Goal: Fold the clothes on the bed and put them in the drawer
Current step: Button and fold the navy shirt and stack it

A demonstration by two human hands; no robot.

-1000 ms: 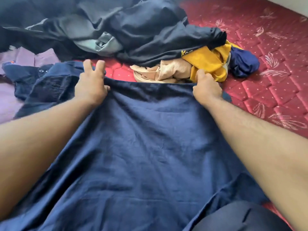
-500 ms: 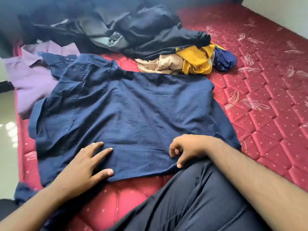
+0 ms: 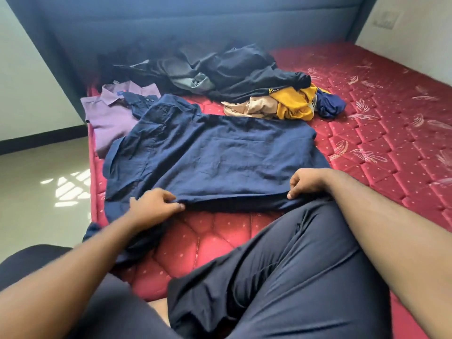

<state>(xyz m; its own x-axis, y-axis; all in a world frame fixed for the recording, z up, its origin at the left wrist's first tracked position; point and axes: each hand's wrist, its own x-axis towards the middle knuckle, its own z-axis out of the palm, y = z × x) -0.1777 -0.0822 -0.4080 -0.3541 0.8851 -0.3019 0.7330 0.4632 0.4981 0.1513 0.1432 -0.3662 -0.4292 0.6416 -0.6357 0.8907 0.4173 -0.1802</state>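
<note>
A navy blue shirt (image 3: 220, 152) is lying spread flat on the red quilted mattress of the bed (image 3: 391, 123), filling the middle of the view, with its collar end pointing toward 10 o'clock and its near hem running across at about 6 o'clock from its own centre. The left hand (image 3: 152, 207) is pinching that near hem at roughly 7 o'clock of the shirt, thumb and fingers curled round the fabric edge and lifting it slightly off the mattress. The right hand (image 3: 307, 182) is gripping the same hem at about 5 o'clock of the shirt, fingers bent under and pinching the cloth. Between the two hands the hem is hanging in a shallow raised fold, casting a dark shadow on the mattress below it. A purple collared shirt (image 3: 110, 116) is lying flat at 10 o'clock of the navy one, partly tucked beneath its collar end. At 12 o'clock a heap of dark clothes (image 3: 232, 72) is resting against the blue padded headboard (image 3: 195, 23), and at 1 o'clock a beige garment (image 3: 249, 108), a yellow garment (image 3: 293, 105) and a small blue garment (image 3: 330, 104) are lying bunched together, touching one another. The person's leg in dark trousers (image 3: 281, 277) is resting on the mattress at 6 o'clock, just beside the right hand.
</note>
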